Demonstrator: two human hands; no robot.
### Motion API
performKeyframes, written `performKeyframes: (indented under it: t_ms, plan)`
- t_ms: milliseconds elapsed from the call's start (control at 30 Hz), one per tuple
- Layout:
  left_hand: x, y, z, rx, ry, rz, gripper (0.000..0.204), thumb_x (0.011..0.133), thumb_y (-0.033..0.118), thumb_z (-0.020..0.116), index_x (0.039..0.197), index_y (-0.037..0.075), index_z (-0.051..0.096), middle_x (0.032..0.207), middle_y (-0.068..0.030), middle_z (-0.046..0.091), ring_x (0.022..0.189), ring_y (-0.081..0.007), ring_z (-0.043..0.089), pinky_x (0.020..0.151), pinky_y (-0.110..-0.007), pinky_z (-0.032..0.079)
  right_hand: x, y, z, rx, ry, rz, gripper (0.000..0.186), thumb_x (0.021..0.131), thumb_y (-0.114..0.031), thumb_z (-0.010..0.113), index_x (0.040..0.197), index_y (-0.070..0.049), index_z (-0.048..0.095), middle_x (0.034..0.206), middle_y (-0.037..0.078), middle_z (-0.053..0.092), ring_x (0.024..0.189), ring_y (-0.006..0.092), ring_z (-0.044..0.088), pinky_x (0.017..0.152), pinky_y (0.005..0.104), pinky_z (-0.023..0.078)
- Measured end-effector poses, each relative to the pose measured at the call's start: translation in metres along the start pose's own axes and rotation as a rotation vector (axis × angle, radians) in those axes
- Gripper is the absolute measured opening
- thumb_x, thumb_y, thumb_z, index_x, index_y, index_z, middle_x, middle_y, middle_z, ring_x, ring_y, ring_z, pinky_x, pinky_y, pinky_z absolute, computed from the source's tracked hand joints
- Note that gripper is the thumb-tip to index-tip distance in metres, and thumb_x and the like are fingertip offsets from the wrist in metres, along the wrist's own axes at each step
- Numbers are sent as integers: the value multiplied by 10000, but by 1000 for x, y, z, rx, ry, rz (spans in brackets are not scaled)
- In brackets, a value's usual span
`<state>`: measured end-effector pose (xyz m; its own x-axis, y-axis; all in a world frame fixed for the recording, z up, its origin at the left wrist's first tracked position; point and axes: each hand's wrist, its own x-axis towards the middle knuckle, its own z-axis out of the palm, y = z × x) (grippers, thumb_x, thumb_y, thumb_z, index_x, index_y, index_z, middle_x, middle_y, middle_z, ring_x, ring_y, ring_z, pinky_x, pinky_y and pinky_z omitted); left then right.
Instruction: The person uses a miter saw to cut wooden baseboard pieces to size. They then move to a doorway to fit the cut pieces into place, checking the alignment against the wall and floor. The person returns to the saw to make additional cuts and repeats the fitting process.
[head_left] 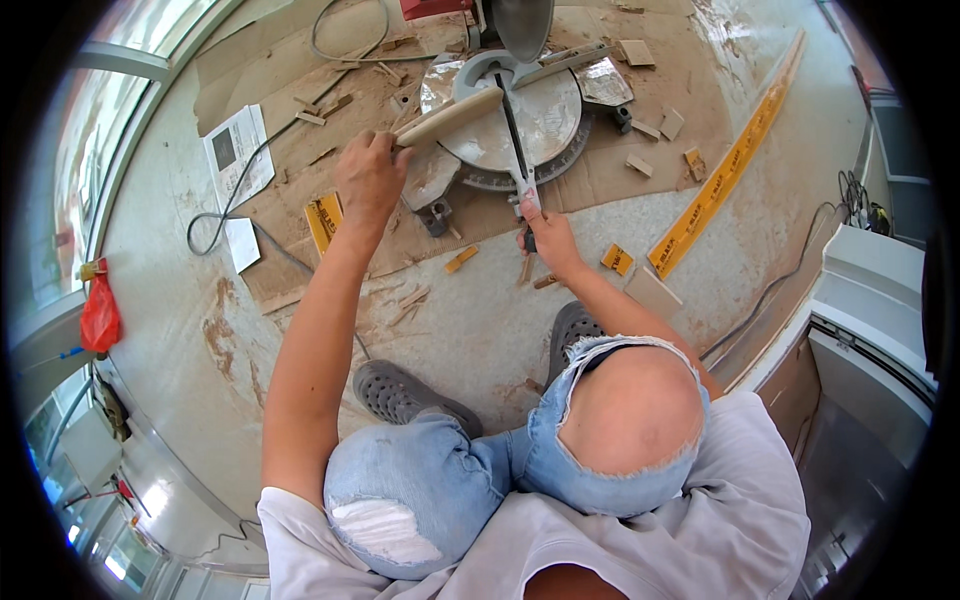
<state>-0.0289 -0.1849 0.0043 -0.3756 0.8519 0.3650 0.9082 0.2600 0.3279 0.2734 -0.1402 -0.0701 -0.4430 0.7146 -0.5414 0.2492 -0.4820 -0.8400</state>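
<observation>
Holding wood strip [452,117] with closed fingers of left hand [370,178], had fingers of right hand [552,238] curled round near handle [530,243] of miter saw [552,112].

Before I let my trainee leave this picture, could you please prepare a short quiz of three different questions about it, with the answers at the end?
1. Which hand holds the wood?
A) both
B) the left
C) the right

2. True or false: the right hand is touching the red bag.

3. Fill the gap: in the picture, the long yellow strip lies to the ____ of the saw.

Key:
1. B, the left hand.
2. False; it is at the front of the saw.
3. right
</observation>
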Motion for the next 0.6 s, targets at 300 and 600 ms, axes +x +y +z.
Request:
performKeyframes:
  t_ms: [300,600]
  plan:
    - [-1,-2,-1,-1,-24,16,266,807,265,830,943,68,715,900,-110,652,870,-332,663,754,-429,530,-2,-1,2,28,-3,-6,632,981,-594,635,793,8,604,606,95,617,516,145,587,509,299,474]
    - [-1,-3,4,10,8,30,243,770,216,838,923,85,702,880,-109,651,861,-330,658,745,-431,536,-3,1,12,105,85,22,587,998,-550,638,806,4,608,602,88,605,520,149,576,494,303,458]
